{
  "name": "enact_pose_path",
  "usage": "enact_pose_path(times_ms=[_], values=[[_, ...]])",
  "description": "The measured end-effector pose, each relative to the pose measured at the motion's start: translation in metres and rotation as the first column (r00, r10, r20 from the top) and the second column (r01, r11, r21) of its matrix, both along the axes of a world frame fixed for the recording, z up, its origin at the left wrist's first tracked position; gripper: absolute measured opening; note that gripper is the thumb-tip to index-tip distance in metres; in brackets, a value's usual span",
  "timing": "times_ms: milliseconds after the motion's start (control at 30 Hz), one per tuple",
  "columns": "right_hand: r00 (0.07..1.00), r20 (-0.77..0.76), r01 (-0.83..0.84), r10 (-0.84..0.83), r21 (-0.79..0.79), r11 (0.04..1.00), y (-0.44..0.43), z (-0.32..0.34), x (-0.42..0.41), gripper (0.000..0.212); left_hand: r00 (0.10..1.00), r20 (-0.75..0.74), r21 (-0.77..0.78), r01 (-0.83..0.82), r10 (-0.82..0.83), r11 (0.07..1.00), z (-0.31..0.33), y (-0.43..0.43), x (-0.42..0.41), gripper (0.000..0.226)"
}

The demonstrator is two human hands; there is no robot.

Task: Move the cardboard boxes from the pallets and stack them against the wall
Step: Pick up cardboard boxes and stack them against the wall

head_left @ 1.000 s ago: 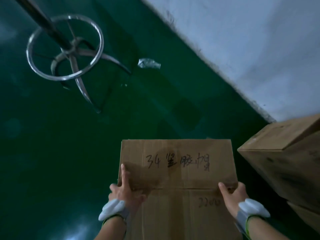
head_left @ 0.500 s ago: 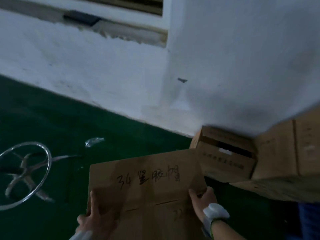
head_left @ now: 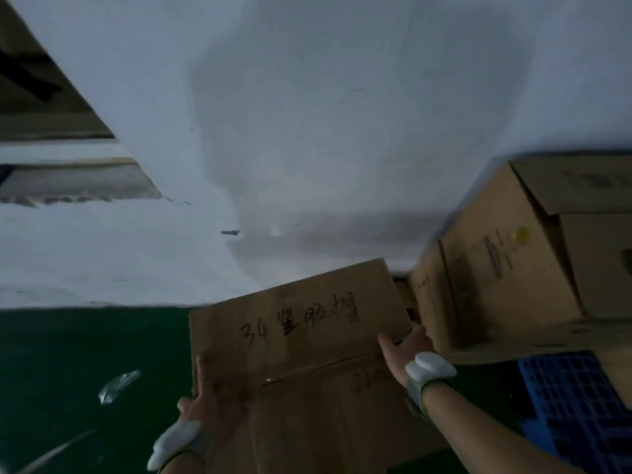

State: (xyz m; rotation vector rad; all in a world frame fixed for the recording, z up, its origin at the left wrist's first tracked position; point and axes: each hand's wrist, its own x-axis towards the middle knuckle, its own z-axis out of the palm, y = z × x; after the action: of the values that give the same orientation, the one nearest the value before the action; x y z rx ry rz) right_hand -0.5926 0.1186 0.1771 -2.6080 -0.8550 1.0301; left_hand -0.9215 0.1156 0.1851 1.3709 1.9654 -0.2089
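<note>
I carry a brown cardboard box with black handwriting on its top, held in front of me and tilted a little. My left hand grips its left side and my right hand grips its right edge. Both wrists wear white bands. The box's far edge is close to the white wall. To its right, a stack of cardboard boxes stands against the wall, and part of it rests above a blue plastic pallet.
Dark green floor spreads to the left, with a scrap of clear plastic lying on it. A window recess with a ledge is set in the wall at the upper left. A metal bar shows at the lower left corner.
My view has swung up and to the right, from the floor and a chrome stool base to the wall. The box has come closer to the wall and the stacked boxes.
</note>
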Motion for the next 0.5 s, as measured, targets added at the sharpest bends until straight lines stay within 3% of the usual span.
enact_pose_path(times_ms=[67,133,200,333,500], values=[[0.997,0.058,0.054,-0.052,-0.020,0.998,0.011,-0.008,0.025,0.077,0.999,-0.007,-0.020,-0.044,0.043,0.999,-0.004,0.028,0.023,0.086],[0.993,0.073,0.100,-0.097,-0.036,0.994,0.019,-0.017,0.045,0.084,0.998,0.040,-0.010,-0.054,0.054,0.998,-0.007,0.053,0.043,0.113],[0.984,0.083,0.160,-0.157,-0.035,0.987,0.030,-0.029,0.064,0.081,0.998,0.042,0.054,0.040,-0.043,0.998,-0.022,0.076,0.064,0.126],[0.976,0.113,0.196,-0.187,-0.080,0.977,0.055,-0.043,0.092,0.087,0.989,0.118,0.125,0.070,-0.085,0.990,-0.044,0.119,0.093,0.119],[0.972,0.107,0.224,-0.211,-0.127,0.966,0.083,-0.058,0.111,0.094,0.982,0.087,0.106,0.160,-0.169,0.981,-0.072,0.161,0.112,0.116]])
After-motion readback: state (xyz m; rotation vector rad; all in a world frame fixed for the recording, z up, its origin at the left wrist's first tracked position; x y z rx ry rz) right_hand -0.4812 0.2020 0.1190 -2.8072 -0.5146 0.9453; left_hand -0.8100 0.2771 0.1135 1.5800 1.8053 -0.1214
